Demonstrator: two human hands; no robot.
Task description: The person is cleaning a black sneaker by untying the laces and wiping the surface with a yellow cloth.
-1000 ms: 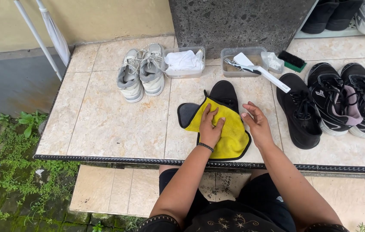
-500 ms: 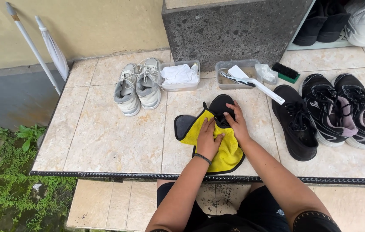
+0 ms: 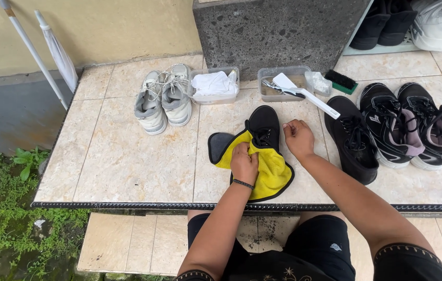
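At the middle of the frame a black shoe [image 3: 263,127] lies on the tiled ledge [image 3: 127,161], half wrapped in a yellow cloth [image 3: 270,171]. The left hand [image 3: 244,162] bunches the cloth against it; the right hand [image 3: 298,138], fingers curled, steadies its side. It looks like the wiping step, calling for firm rubbing.

A black lace-up fabric shoe [image 3: 264,127] lies mid-frame, toe pointing up the picture, its heel half wrapped in a crumpled yellow microfibre cloth with dark edging [image 3: 270,169] spread across the tiles.
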